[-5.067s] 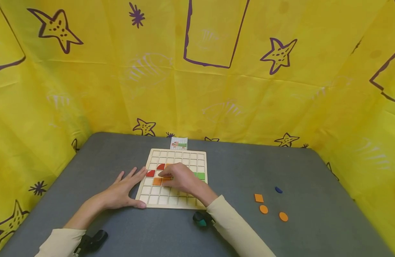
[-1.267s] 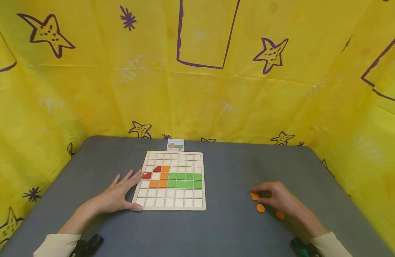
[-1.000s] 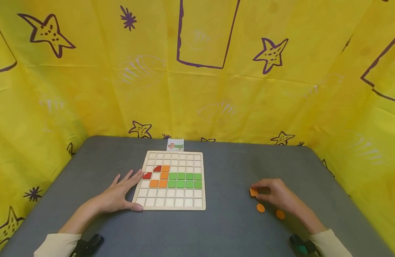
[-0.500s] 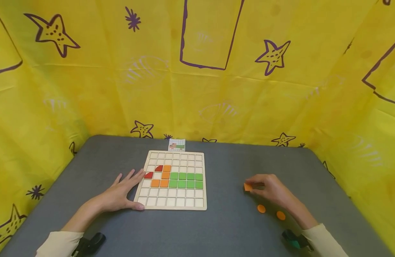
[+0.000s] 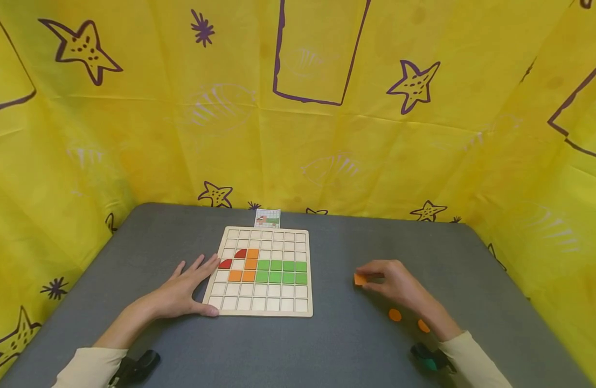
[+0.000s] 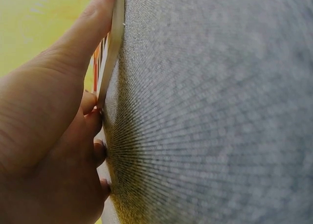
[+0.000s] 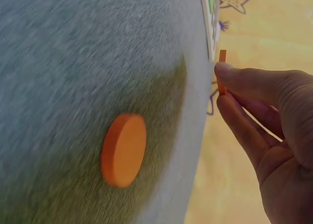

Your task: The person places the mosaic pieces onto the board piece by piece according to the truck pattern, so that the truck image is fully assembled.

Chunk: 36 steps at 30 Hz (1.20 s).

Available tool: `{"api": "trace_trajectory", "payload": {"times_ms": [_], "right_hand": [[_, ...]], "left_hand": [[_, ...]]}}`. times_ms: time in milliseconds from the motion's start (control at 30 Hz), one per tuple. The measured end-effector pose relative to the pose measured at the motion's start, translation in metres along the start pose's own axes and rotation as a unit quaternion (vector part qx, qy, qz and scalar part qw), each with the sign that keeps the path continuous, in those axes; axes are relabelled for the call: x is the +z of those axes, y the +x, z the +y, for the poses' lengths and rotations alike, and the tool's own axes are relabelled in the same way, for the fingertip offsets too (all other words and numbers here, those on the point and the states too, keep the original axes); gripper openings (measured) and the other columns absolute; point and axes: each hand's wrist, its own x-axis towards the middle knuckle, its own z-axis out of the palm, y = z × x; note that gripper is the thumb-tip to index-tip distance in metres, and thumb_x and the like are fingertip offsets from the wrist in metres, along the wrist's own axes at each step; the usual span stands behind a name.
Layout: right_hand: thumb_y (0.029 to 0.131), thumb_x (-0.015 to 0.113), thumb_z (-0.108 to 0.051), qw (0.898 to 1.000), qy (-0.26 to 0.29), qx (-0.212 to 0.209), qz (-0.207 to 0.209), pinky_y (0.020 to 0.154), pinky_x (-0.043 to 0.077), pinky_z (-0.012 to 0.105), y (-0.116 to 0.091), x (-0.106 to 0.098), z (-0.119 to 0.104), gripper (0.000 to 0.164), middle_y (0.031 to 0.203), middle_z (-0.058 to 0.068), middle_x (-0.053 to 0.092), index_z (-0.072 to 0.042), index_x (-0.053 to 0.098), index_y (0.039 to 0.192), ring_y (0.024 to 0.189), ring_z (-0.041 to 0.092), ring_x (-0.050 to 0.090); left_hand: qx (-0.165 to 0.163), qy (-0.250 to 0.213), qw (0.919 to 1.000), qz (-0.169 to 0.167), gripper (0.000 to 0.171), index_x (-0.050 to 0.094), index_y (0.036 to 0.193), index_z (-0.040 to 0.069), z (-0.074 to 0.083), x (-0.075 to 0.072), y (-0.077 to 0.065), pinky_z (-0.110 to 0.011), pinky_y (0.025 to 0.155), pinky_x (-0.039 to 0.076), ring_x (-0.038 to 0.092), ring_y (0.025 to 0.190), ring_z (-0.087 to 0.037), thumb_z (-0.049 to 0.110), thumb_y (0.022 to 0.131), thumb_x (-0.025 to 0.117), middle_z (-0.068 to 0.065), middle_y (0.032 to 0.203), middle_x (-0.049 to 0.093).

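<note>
My right hand (image 5: 392,280) pinches an orange square tile (image 5: 360,279) between thumb and fingertips, right of the wooden grid board (image 5: 274,305). In the right wrist view the tile (image 7: 222,72) stands edge-on, raised above the table. My left hand (image 5: 179,293) lies with fingers spread at the board's left side, fingertips and thumb at its edge. The left wrist view has the thumb (image 6: 90,28) along the board's rim. Set in the board are two rows of green squares (image 5: 282,271), several orange squares (image 5: 250,264) and two red quarter-round tiles (image 5: 225,263).
Two orange round tiles, one nearer the board (image 5: 394,315) and one under the right forearm (image 5: 423,326), lie on the grey table (image 5: 327,345). Behind the board is a small pattern card (image 5: 267,218). A yellow printed curtain (image 5: 298,151) surrounds the table.
My right hand has left the board, picked up the orange square tile at the right and carried it leftward. A blue piece seen earliest is now out of sight. The left hand stays put.
</note>
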Motion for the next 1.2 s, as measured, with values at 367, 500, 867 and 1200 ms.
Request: {"api": "trace_trajectory", "payload": {"times_ms": [367, 500, 867, 1200], "right_hand": [[0.080, 0.079, -0.002, 0.999, 0.002, 0.032, -0.024, 0.081, 0.057, 0.036, 0.020, 0.015, -0.014, 0.031, 0.104, 0.006, 0.073, -0.002, 0.073, 0.110, 0.092, 0.018, 0.070], [0.079, 0.079, -0.002, 0.999, 0.002, 0.026, -0.025, 0.081, 0.057, 0.035, 0.025, 0.020, -0.018, 0.032, 0.104, 0.005, 0.073, -0.001, 0.073, 0.111, 0.093, 0.018, 0.070], [0.079, 0.080, -0.003, 0.999, 0.022, 0.017, -0.020, 0.082, 0.057, 0.032, 0.041, 0.032, -0.027, 0.031, 0.102, 0.004, 0.074, -0.002, 0.073, 0.109, 0.092, 0.016, 0.069], [0.078, 0.081, -0.004, 0.999, 0.017, 0.011, -0.029, 0.081, 0.056, 0.029, 0.057, 0.046, -0.043, 0.030, 0.100, 0.005, 0.074, -0.001, 0.074, 0.108, 0.090, 0.014, 0.069]], "left_hand": [[-0.004, 0.000, 1.0000, -0.004, 0.119, 0.024, 0.155, 0.004, 0.001, 0.000, 0.001, -0.069, 0.109, -0.004, 0.007, 0.145, -0.049, 0.063, 0.067, 0.078, -0.018, 0.161, 0.019], [-0.003, 0.001, 1.0000, -0.001, 0.119, 0.025, 0.155, 0.003, 0.001, 0.000, 0.001, -0.069, 0.109, -0.004, 0.007, 0.145, -0.049, 0.063, 0.067, 0.078, -0.019, 0.161, 0.019], [-0.007, -0.002, 1.0000, -0.006, 0.119, 0.024, 0.155, 0.003, 0.002, -0.001, 0.000, -0.069, 0.109, -0.005, 0.006, 0.145, -0.049, 0.062, 0.068, 0.079, -0.020, 0.161, 0.019], [-0.005, 0.000, 1.0000, -0.005, 0.118, 0.025, 0.154, 0.002, 0.002, -0.001, 0.000, -0.069, 0.109, -0.005, 0.007, 0.145, -0.049, 0.062, 0.067, 0.079, -0.020, 0.160, 0.020]]}}
